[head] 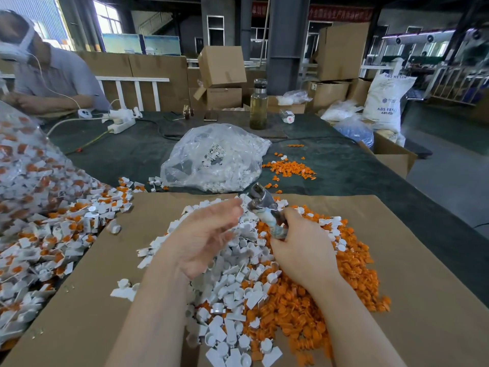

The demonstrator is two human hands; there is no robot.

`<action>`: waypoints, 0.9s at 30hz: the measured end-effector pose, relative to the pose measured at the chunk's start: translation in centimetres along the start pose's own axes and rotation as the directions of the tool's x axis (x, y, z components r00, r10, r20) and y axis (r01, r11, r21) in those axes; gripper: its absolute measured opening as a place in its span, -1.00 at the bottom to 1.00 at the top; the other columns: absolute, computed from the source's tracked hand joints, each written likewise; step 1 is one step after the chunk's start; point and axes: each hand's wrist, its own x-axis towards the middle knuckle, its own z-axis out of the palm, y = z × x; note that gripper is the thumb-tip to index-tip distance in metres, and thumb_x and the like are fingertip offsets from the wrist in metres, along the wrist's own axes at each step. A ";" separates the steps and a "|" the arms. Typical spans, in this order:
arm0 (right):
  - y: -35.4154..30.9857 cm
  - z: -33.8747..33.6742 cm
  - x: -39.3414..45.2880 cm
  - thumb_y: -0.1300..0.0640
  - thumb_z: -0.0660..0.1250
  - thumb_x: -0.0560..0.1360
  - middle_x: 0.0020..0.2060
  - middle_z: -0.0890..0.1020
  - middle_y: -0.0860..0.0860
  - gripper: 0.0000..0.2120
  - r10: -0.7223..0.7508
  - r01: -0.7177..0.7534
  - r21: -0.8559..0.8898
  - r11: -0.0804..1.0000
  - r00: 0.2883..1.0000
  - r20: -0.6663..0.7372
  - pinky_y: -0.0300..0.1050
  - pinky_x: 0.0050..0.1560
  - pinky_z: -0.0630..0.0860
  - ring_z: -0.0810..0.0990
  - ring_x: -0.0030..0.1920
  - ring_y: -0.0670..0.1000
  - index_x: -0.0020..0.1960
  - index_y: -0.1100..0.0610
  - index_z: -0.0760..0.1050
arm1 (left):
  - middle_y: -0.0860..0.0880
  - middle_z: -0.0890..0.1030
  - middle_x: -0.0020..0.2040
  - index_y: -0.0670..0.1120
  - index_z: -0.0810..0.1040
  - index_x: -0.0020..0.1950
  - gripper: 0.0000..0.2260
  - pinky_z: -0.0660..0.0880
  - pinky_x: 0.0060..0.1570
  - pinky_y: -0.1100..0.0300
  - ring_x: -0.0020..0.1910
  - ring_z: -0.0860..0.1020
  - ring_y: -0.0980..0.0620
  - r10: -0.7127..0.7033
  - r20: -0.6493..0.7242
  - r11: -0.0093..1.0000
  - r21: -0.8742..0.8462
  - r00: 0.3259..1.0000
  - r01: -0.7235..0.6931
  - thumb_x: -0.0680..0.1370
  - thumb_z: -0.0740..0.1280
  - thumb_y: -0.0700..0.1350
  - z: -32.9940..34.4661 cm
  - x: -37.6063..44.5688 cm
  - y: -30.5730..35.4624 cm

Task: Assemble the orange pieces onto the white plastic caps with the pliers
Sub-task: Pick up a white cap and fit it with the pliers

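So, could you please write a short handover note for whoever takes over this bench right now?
Right hand: grips the pliers by the handles, head pointing up and away.
Left hand: fingertips at the pliers' head; too blurred to tell whether it pinches a part.
Supplies: loose white caps and orange pieces heaped together on the brown cardboard; more caps in the clear bag behind.
Done: assembled caps with orange inserts piled at left.
Left: the large mixed heap.
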 end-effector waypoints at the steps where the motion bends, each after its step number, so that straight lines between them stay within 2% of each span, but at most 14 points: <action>1: -0.1 0.0 0.0 0.07 0.30 0.48 -0.35 0.48 -0.13 -0.86 -0.006 0.006 0.006 1.000 1.000 0.008 -0.22 -0.47 0.30 0.45 -0.37 -0.13 -0.06 -0.04 0.33 | -0.01 0.67 0.03 -0.14 0.66 0.17 -0.62 0.40 -0.11 0.22 -0.13 0.53 0.11 -0.013 0.059 1.000 0.027 0.998 0.012 0.35 0.49 -0.16 0.6 0.0 -0.4; 3: -0.4 0.1 -0.1 0.08 0.31 0.46 -0.35 0.46 -0.14 -0.85 -0.025 0.024 0.009 1.000 0.999 0.024 -0.22 -0.47 0.28 0.44 -0.37 -0.13 -0.07 -0.03 0.33 | -0.01 0.68 0.04 -0.13 0.66 0.16 -0.66 0.39 -0.15 0.25 -0.16 0.55 0.15 0.004 0.138 0.997 0.080 0.990 -0.015 0.38 0.48 -0.17 1.3 0.0 -1.0; 8: -1.0 -0.1 -0.3 0.12 0.32 0.40 -0.28 0.47 -0.14 -0.79 -0.080 0.075 0.077 0.994 0.994 0.072 -0.21 -0.39 0.32 0.44 -0.30 -0.10 -0.08 -0.03 0.30 | 0.00 0.70 -0.17 -0.06 0.73 -0.20 -0.86 0.45 -0.22 0.28 -0.27 0.58 0.17 0.088 0.105 0.993 0.066 0.991 -0.096 0.26 0.52 -0.17 1.8 0.1 -1.2; 11: -1.1 -0.4 -0.2 0.07 0.32 0.40 -0.12 0.46 -0.12 -0.72 -0.141 0.131 0.091 0.987 0.984 0.105 -0.15 -0.10 0.41 0.41 -0.11 -0.08 0.06 -0.03 0.32 | 0.04 0.68 -0.23 -0.02 0.72 -0.29 -0.89 0.43 -0.13 0.22 -0.27 0.56 0.15 0.139 0.077 0.988 0.051 0.987 -0.143 0.21 0.53 -0.12 1.8 0.0 -1.1; 13: -0.9 -0.6 -0.1 0.00 0.30 0.42 0.00 0.44 -0.13 -0.58 -0.139 0.136 0.031 0.990 0.978 0.155 -0.06 0.14 0.37 0.33 -0.01 -0.08 0.26 -0.03 0.33 | 0.04 0.68 -0.21 -0.01 0.71 -0.34 -0.90 0.41 -0.05 0.17 -0.18 0.54 0.09 0.159 0.006 0.987 0.030 0.987 -0.159 0.19 0.55 -0.06 1.6 0.0 -0.7; 15: -0.7 -0.6 -0.1 -0.02 0.28 0.48 0.11 0.46 -0.10 -0.52 -0.097 0.095 0.024 0.995 0.975 0.201 0.02 0.29 0.29 0.31 0.04 -0.06 0.37 -0.04 0.28 | 0.03 0.70 -0.15 0.02 0.70 -0.35 -0.88 0.40 -0.03 0.12 -0.11 0.53 0.05 0.163 -0.098 0.986 0.056 0.982 -0.158 0.18 0.56 0.01 1.5 0.2 -0.5; 17: -0.7 -0.4 -0.2 0.00 0.26 0.53 0.10 0.48 -0.08 -0.62 -0.079 0.072 0.043 0.996 0.980 0.185 0.04 0.26 0.36 0.41 0.04 -0.03 0.31 -0.04 0.31 | 0.06 0.72 -0.11 0.05 0.73 -0.27 -0.84 0.38 -0.04 0.13 -0.08 0.59 0.10 0.180 -0.162 0.976 0.153 0.970 -0.155 0.21 0.56 0.06 1.8 0.2 -0.5; 19: -0.7 -0.4 -0.2 0.02 0.27 0.54 0.00 0.47 -0.08 -0.74 -0.052 0.045 0.049 0.998 0.988 0.144 -0.10 -0.04 0.46 0.48 -0.06 -0.05 0.19 -0.03 0.32 | 0.12 0.72 -0.09 0.02 0.71 -0.10 -0.70 0.41 -0.01 0.20 -0.07 0.64 0.22 0.246 -0.153 0.932 0.307 0.957 -0.191 0.25 0.53 0.13 1.8 0.3 -0.8; 21: -0.2 -0.5 -0.1 0.02 0.29 0.53 -0.10 0.45 -0.10 -0.80 0.000 0.002 -0.022 1.000 0.995 0.105 -0.19 -0.27 0.39 0.48 -0.16 -0.07 0.08 -0.04 0.30 | 0.17 0.67 0.04 0.05 0.63 0.10 -0.62 0.43 0.13 0.18 0.06 0.60 0.19 0.311 -0.131 0.823 0.532 0.941 -0.198 0.35 0.51 0.17 1.4 0.8 -1.0; 22: 0.1 -0.5 0.0 0.03 0.29 0.53 -0.15 0.45 -0.12 -0.82 0.032 -0.026 -0.063 0.998 0.995 0.091 -0.20 -0.32 0.38 0.48 -0.21 -0.09 0.03 -0.04 0.29 | 0.17 0.60 0.15 0.11 0.56 0.18 -0.61 0.41 0.20 0.12 0.15 0.53 0.17 0.322 -0.143 0.719 0.680 0.936 -0.144 0.41 0.49 0.17 0.9 1.0 -1.1; 24: 0.5 -0.3 0.0 0.06 0.28 0.53 -0.25 0.45 -0.13 -0.85 0.100 -0.091 -0.113 0.989 0.992 0.078 -0.21 -0.42 0.36 0.47 -0.32 -0.11 -0.03 -0.02 0.28 | 0.05 0.45 0.33 0.17 0.45 0.35 -0.53 0.31 0.33 -0.06 0.33 0.39 0.00 0.290 -0.229 0.411 0.907 0.929 0.096 0.48 0.41 0.22 -0.1 1.2 -1.3; 25: 0.7 -0.1 0.0 0.08 0.27 0.53 -0.28 0.46 -0.12 -0.85 0.134 -0.124 -0.124 0.984 0.988 0.076 -0.21 -0.46 0.34 0.46 -0.35 -0.11 -0.04 -0.01 0.28 | -0.02 0.39 0.40 0.17 0.41 0.40 -0.49 0.25 0.36 -0.12 0.40 0.31 -0.09 0.268 -0.275 0.270 0.941 0.923 0.202 0.49 0.36 0.26 -0.4 1.3 -1.4; 26: 0.8 0.1 0.0 0.10 0.27 0.53 -0.31 0.46 -0.10 -0.85 0.168 -0.157 -0.136 0.978 0.983 0.072 -0.22 -0.49 0.30 0.45 -0.37 -0.12 -0.06 0.00 0.28 | -0.07 0.34 0.44 0.15 0.38 0.43 -0.46 0.21 0.38 -0.14 0.44 0.26 -0.15 0.244 -0.307 0.172 0.947 0.920 0.271 0.50 0.33 0.29 -0.6 1.3 -1.7; 27: 0.9 0.2 0.0 0.12 0.27 0.52 -0.33 0.46 -0.09 -0.85 0.201 -0.189 -0.148 0.971 0.978 0.064 -0.23 -0.51 0.26 0.45 -0.39 -0.11 -0.07 0.02 0.28 | -0.10 0.32 0.44 0.13 0.37 0.44 -0.44 0.21 0.37 -0.14 0.44 0.24 -0.18 0.225 -0.325 0.118 0.945 0.919 0.305 0.50 0.30 0.32 -0.7 1.3 -1.9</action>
